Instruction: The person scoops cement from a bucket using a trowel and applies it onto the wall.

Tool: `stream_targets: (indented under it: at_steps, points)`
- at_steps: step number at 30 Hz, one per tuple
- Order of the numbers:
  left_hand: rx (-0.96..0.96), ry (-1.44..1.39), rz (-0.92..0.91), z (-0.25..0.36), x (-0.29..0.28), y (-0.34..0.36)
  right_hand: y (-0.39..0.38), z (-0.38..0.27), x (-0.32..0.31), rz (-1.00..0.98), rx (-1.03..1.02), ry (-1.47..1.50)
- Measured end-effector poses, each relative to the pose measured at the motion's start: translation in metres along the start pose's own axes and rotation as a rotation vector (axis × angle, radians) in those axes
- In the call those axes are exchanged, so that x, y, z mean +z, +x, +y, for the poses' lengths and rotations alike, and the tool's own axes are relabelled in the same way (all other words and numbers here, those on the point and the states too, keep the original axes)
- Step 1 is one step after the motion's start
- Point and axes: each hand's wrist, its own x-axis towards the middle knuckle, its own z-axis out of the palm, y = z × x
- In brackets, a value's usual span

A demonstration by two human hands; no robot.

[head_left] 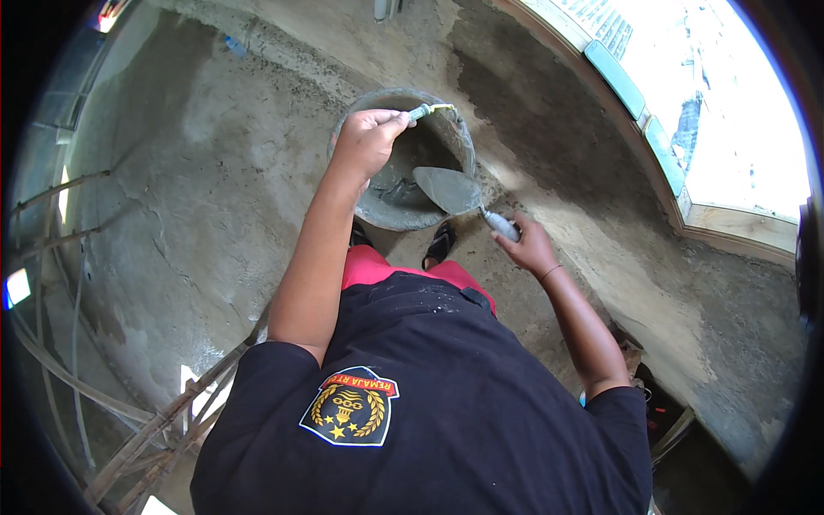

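While the left hand [371, 139] pinches a handle [420, 112] above the bucket [466, 144], the right hand [530, 246] grips a trowel [448, 190] over its rim; poles [167, 419] stand leftward, a bottle [235, 45] lies beyond.

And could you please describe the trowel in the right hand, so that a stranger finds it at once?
Find the large, round, grey bucket at the upper middle of the picture. Over its lower right side is the trowel, its grey handle in the right hand. Unlike the slim greenish object in the left hand, it has a broad, flat blade.
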Motion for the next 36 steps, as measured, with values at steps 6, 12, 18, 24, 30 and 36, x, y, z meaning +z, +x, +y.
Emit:
stream_targets:
  at_steps: [6,12,18,24,30,36]
  points:
    - [0.003,-0.056,-0.025,-0.008,0.011,-0.002,-0.014,0.014,0.029,-0.051,0.052,0.022]
    - [-0.026,-0.044,-0.037,-0.019,0.020,-0.009,-0.015,0.016,0.037,-0.083,0.117,-0.147]
    - [-0.042,-0.049,0.004,-0.031,0.022,-0.010,-0.013,0.025,0.044,-0.054,0.131,-0.060]
    - [-0.054,-0.047,0.041,-0.041,0.022,-0.008,-0.010,0.025,0.043,-0.035,0.096,-0.075]
    - [-0.098,-0.107,0.042,-0.054,0.027,-0.004,-0.001,0.034,0.041,-0.060,0.141,-0.067]
    - [-0.194,-0.165,0.076,-0.062,0.034,-0.002,0.015,0.050,0.030,-0.105,0.164,-0.081]
